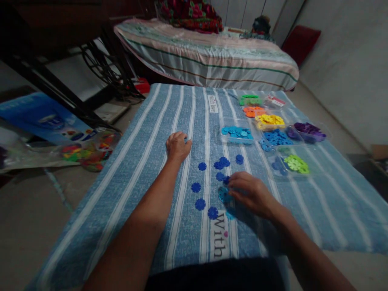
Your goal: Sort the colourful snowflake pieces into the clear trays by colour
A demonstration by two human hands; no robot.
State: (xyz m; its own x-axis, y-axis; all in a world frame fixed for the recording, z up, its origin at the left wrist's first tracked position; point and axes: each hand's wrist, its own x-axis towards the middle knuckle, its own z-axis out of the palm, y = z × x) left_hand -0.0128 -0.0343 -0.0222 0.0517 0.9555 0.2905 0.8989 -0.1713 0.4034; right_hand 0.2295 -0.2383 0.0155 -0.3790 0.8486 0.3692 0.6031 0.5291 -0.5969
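Note:
Several dark blue flower-shaped plastic discs (200,166) lie scattered on a blue and white striped towel (151,161) spread on the floor. My right hand (250,193) has its fingers curled down onto a light blue disc (224,195), with a dark blue disc at its fingertips. My left hand (177,146) rests farther up the towel, its fingers closed over a small light blue piece that barely shows.
Clear trays hold sorted discs at the towel's right: light blue (238,133), dark blue (277,138), yellow (269,120), orange (254,110), green (250,99), purple (309,131), lime (295,163). A bag of mixed pieces (87,151) lies left. A bed (206,52) stands behind.

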